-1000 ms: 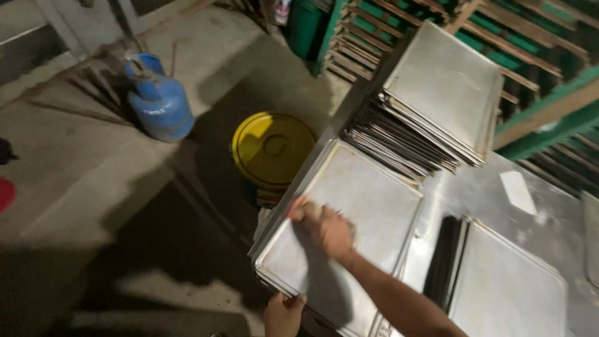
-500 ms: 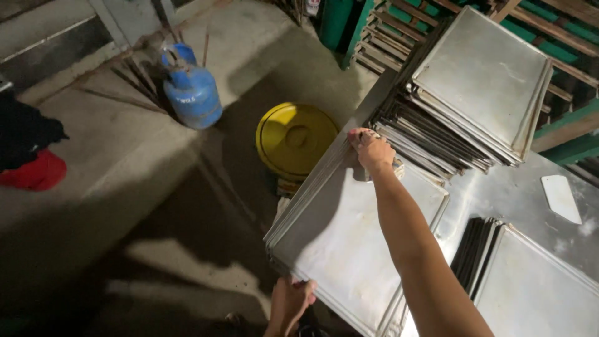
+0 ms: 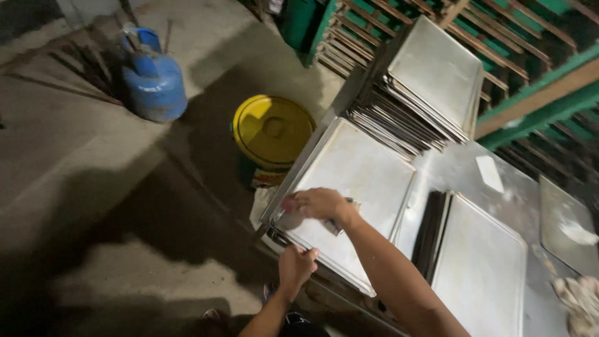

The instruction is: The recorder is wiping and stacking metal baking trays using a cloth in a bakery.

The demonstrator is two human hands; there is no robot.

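On the near corner of the metal desk, a flat steel baking tray lies on top of a low stack of the same trays. Right hand rests on the tray's near-left part, palm down, fingers curled over a small dark object I cannot make out; grip looks closed on it, pressed against the tray surface. Left hand sits lower, at the tray's near edge, fingers wrapped over the rim, gripping it.

Tray overhangs the desk edge slightly toward the floor side. Behind it, a taller stack of trays leans askew, edges fanned. To the right, another tray lies flat, with dark tray edges showing just beside it on its left. A further tray sits at the far right, with a crumpled cloth near it.

On the concrete floor: yellow lidded bucket just beside the desk corner, blue gas cylinder well apart to the left. Green wooden racks stand behind the desk.
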